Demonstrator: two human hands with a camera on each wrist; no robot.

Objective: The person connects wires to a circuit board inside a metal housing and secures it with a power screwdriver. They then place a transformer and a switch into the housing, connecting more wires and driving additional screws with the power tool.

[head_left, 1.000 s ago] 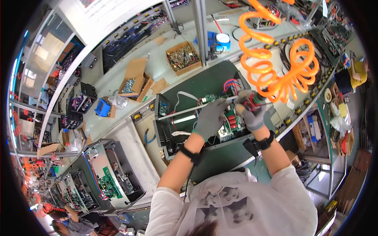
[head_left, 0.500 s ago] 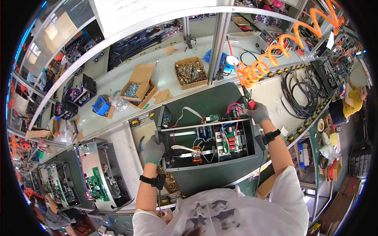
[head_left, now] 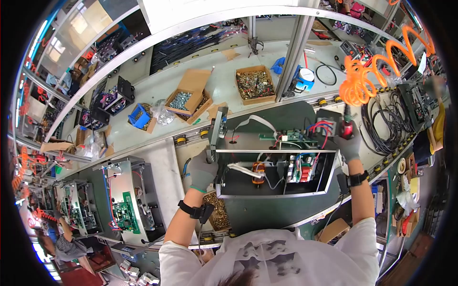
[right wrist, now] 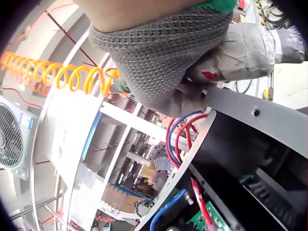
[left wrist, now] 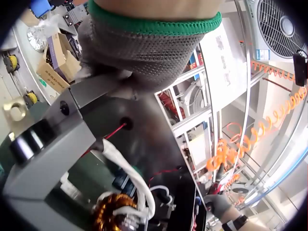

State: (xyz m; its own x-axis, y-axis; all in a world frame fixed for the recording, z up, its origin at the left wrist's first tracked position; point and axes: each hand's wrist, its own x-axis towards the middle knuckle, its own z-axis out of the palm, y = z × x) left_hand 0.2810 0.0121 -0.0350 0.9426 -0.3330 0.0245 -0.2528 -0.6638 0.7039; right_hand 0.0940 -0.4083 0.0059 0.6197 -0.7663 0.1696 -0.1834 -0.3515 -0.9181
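Note:
A dark metal chassis (head_left: 274,195) stands tilted on the green work surface, its open side towards the person. Inside are a copper coil (head_left: 258,172), (left wrist: 113,211) and red parts on a board (head_left: 301,168). The gloved left hand (head_left: 202,170), (left wrist: 139,53) grips the chassis's left end at a corner. In the gloved right hand (head_left: 349,144), (right wrist: 163,62) is a red and dark driver tool (head_left: 348,127) hanging from an orange coiled hose; its tape-wrapped body (right wrist: 245,52) shows in the right wrist view. That hand's fingers also touch the chassis's right end, beside red and blue wires (right wrist: 180,139).
Behind the chassis are a box of small metal parts (head_left: 255,85), an open carton (head_left: 183,99) and a blue bin (head_left: 139,117). Black cables (head_left: 389,124) lie coiled at right. Other open units (head_left: 129,200) stand at left. The orange hose (head_left: 355,88) hangs above the right side.
Both hands have parted from over the boards to the chassis's two ends. The chassis has since tipped up, and the head view has shifted, with the scene further right.

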